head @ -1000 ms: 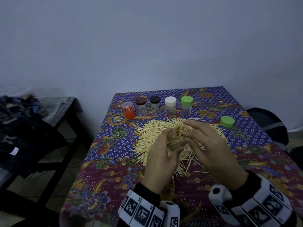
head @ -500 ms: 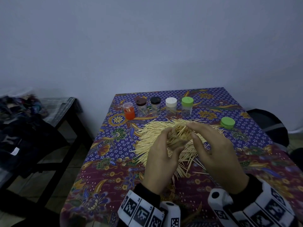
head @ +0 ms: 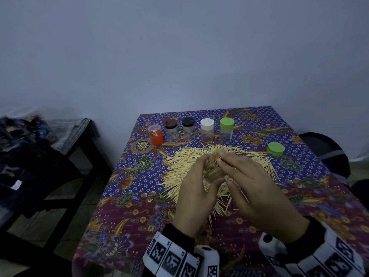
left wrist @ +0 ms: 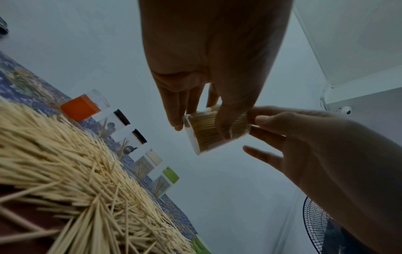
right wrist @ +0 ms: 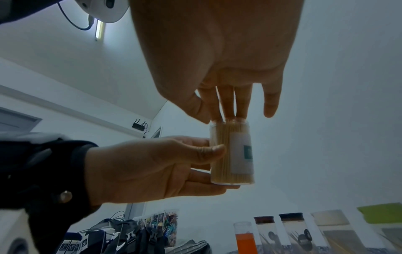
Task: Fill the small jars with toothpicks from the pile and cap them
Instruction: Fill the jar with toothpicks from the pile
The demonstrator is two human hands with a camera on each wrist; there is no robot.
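Note:
My left hand [head: 193,182] grips a clear small jar [head: 214,166] packed with toothpicks, held above the toothpick pile [head: 179,170]. In the right wrist view the jar [right wrist: 231,154] stands upright and uncapped, with the left hand's thumb [right wrist: 208,149] across its side. My right hand [head: 239,172] hovers over the jar, its straight fingertips [right wrist: 241,110] resting on the toothpick ends at the mouth. A loose green cap [head: 276,148] lies on the cloth to the right of the pile. The left wrist view shows the same jar [left wrist: 215,130] between both hands.
Behind the pile stands a row of capped jars: orange [head: 155,134], brown-capped [head: 170,129], black-capped [head: 188,128], white-capped [head: 207,129] and green-capped [head: 227,128]. A dark side table with clothes [head: 30,156] is on the left. A dark chair [head: 323,150] is at the right edge.
My right hand has drawn its fingers back from over the jar's far side to the jar's mouth. The left hand keeps holding the jar in about the same place.

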